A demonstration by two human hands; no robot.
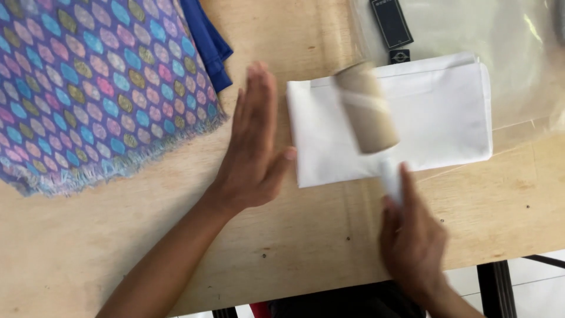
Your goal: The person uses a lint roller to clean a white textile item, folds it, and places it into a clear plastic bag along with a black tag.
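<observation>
I am rolling the lint roller (369, 112), gripped in my closed right hand (412, 241), over the folded white cloth (435, 118) near the surface's far edge, my left hand (254, 147) flat and open beside it, so next I judge a steady stroke is needed.

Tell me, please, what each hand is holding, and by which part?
The right hand grips a lint roller by its white handle; the left hand holds nothing, open beside the folded white cloth.
</observation>
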